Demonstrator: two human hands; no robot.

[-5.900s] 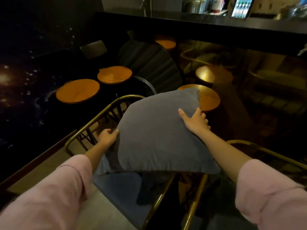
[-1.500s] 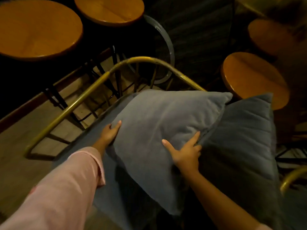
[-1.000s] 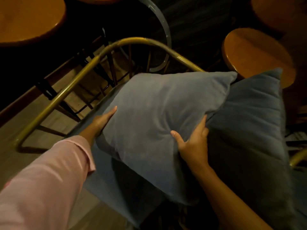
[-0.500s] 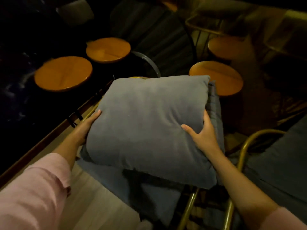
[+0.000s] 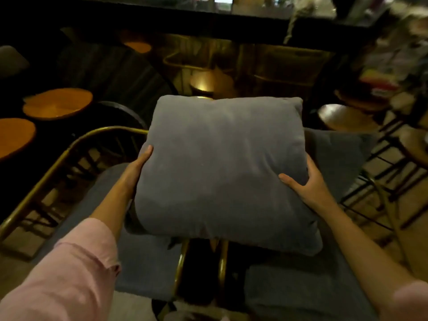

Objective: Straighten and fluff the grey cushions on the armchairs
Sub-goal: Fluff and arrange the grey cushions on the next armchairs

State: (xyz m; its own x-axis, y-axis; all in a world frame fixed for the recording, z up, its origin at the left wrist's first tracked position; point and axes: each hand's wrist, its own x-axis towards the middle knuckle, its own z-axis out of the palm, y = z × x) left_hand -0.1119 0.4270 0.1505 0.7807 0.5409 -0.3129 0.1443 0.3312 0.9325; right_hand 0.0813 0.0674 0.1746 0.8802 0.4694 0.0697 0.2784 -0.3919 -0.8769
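Note:
I hold a square grey cushion (image 5: pixel 222 167) up in the air between both hands, over the gap between two armchairs. My left hand (image 5: pixel 136 169) presses flat against its left side. My right hand (image 5: pixel 305 184) grips its right side, thumb on the front face. A second grey cushion (image 5: pixel 335 158) leans behind it on the right armchair (image 5: pixel 301 293). The left armchair (image 5: pixel 76 147) has a brass tube frame and a grey seat pad (image 5: pixel 143 262).
Round wooden stools stand at the left (image 5: pixel 58 103) and right (image 5: pixel 342 117). A dark round table (image 5: pixel 111 72) sits behind the left armchair. A dark bar counter (image 5: pixel 208 22) runs across the back. Metal chair legs crowd the right side.
The cushion has been lifted off the left armchair and carried to the right, now centred over the gap between both chairs. My view has tilted up and swung right.

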